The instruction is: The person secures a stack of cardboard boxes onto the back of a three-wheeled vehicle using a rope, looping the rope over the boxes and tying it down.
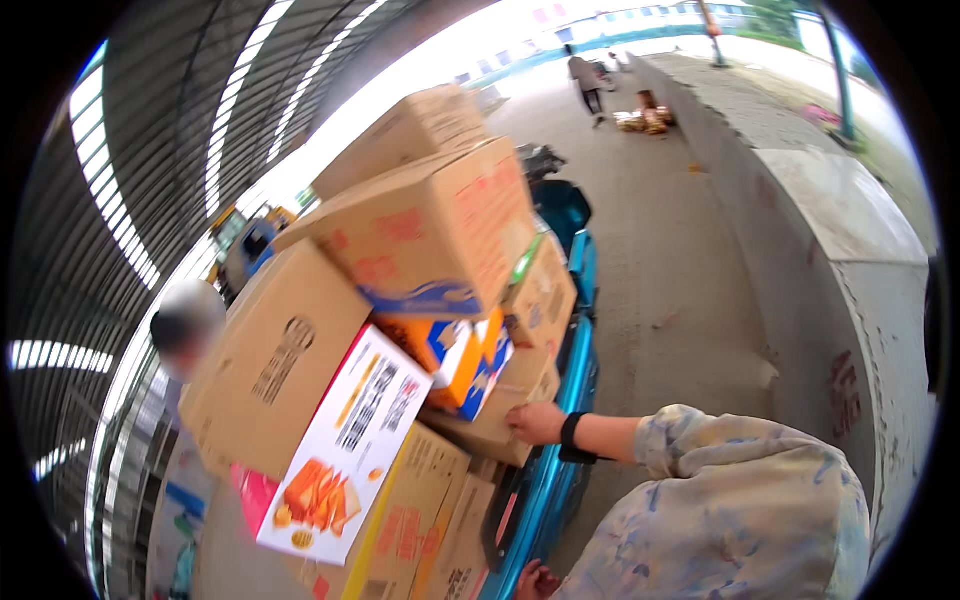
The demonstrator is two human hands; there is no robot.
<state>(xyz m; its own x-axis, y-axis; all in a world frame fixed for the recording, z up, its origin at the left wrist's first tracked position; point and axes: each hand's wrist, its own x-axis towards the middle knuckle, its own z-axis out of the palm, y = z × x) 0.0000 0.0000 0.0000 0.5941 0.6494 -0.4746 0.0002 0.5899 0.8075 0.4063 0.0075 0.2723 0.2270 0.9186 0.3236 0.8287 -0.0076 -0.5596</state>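
A tall pile of cardboard boxes point(400, 220) is loaded on a teal cargo vehicle point(585, 270), with a white printed carton point(340, 450) and an orange and blue box point(450, 360) among them. My right hand point(535, 425), with a black wristband, has its curled fingers on the edge of a brown box point(505, 385) in the middle of the load. My left hand point(535, 580) shows partly at the bottom edge beside the vehicle's teal rail, fingers curled; whatever they hold is hidden.
Another person point(175, 340) stands behind the boxes at left. A person point(585, 80) walks farther down the concrete lane point(680, 260), near small bundles point(645, 120). A low concrete wall point(800, 280) runs along the right. A corrugated roof covers the left side.
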